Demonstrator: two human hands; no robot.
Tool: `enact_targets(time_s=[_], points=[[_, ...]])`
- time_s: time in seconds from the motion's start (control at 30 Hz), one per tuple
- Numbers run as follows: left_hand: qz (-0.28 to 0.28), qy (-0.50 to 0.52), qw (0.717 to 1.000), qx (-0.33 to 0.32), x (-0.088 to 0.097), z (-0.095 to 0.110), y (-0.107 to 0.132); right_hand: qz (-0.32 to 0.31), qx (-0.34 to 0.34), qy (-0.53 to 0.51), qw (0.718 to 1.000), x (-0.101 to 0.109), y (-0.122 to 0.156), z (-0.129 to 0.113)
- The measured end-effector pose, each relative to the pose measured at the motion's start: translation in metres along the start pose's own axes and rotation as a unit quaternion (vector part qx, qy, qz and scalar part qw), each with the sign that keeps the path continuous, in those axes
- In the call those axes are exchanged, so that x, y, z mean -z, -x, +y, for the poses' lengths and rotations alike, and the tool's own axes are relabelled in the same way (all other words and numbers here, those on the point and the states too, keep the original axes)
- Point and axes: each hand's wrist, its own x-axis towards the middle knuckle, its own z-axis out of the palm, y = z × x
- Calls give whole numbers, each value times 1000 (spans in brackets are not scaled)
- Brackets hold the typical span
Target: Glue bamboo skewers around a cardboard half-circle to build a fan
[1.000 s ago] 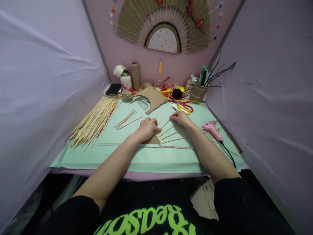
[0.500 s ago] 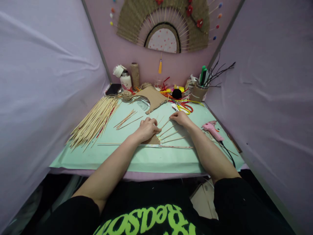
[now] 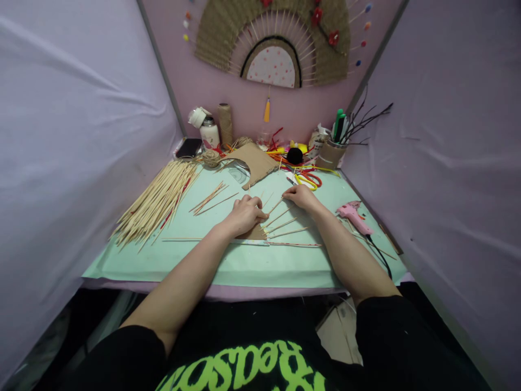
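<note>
A brown cardboard piece (image 3: 253, 234) lies on the pale green table, with several thin bamboo sticks fanning out from its edge. My left hand (image 3: 247, 213) rests over the cardboard, fingers pressing down where a stick meets the edge; most of the piece is hidden under it. Pinched in my right hand (image 3: 300, 195) is the outer end of that bamboo stick (image 3: 275, 206), which slants between the two hands. Below, a stick with red marks (image 3: 295, 245) runs to the right from the cardboard's straight side.
Loose bamboo sticks (image 3: 158, 201) are heaped at the left. A pink glue gun (image 3: 355, 216) with a black cord lies right of my arm. Behind are yellow-handled scissors (image 3: 306, 182), a cut cardboard sheet (image 3: 258, 160), twine (image 3: 211, 158), a bottle (image 3: 209, 133) and a pen holder (image 3: 330, 155).
</note>
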Motion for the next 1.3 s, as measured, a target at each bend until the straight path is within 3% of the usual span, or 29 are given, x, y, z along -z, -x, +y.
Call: enact_targets(time_s=[1.3], points=[[-9,20,1000,12,0,0,0,-3,7,2,1000,-1,-1,3]])
